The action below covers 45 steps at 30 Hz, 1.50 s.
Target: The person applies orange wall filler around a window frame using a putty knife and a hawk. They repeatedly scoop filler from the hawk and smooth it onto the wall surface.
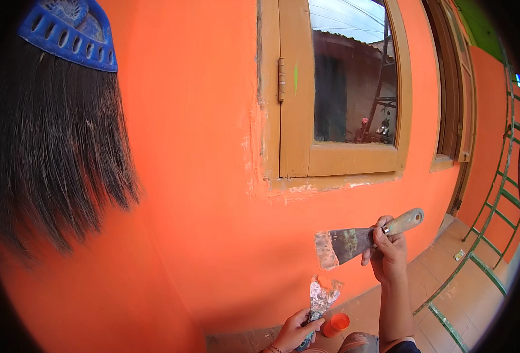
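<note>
My right hand [389, 248] grips a putty knife [351, 244] near where its wooden handle meets the wide dark blade. Pale orange filler coats the blade's left end. Lower down, my left hand [297, 333] is closed on a second scraper [321, 299], its blade smeared with white and orange filler and pointing up. The two blades are close together but apart. Behind them stands the orange wall [213, 235]. Above, a brown wooden window frame [354, 160] has rough, whitish patches along its lower and left edges.
A blue broom head [72, 35] with black bristles hangs at the upper left. An orange cup [336, 324] stands on the tiled floor by my left hand. Green metal ladders [488, 235] stand at the right, with a small packet [459, 255] on the floor near them.
</note>
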Each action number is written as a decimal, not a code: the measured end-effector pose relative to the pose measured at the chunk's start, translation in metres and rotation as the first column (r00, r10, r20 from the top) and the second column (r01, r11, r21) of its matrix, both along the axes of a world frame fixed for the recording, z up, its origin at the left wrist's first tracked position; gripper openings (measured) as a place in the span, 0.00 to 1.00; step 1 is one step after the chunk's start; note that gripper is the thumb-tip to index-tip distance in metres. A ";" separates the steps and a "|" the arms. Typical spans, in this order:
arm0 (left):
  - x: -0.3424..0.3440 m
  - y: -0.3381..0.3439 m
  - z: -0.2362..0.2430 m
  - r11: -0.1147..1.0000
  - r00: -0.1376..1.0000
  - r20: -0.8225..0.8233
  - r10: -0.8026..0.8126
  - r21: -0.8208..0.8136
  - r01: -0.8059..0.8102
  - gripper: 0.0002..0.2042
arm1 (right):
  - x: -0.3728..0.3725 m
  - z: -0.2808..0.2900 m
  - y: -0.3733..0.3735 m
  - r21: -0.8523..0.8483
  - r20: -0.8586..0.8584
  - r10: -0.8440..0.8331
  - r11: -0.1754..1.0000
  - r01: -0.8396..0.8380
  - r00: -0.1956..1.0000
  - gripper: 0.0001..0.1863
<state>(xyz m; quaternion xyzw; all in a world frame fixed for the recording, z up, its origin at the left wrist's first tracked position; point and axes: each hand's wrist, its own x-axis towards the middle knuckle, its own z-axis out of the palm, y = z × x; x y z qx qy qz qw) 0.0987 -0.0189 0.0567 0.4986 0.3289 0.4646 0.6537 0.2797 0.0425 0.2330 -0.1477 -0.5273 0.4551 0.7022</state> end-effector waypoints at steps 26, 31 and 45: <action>0.065 0.064 -0.068 0.992 0.997 0.068 0.036 0.120 -0.044 0.15 | 0.074 -0.131 -0.008 -0.092 -0.019 0.094 0.991 -0.095 0.995 0.10; 0.057 0.062 -0.067 0.995 0.995 0.090 -0.052 -0.082 0.059 0.12 | 0.074 -0.135 -0.025 -0.127 0.020 0.146 0.982 -0.142 0.989 0.15; 0.035 0.023 -0.003 0.984 0.974 0.193 0.120 -0.152 -0.091 0.07 | 0.055 -0.136 -0.042 -0.192 -0.050 0.132 0.972 -0.139 0.990 0.21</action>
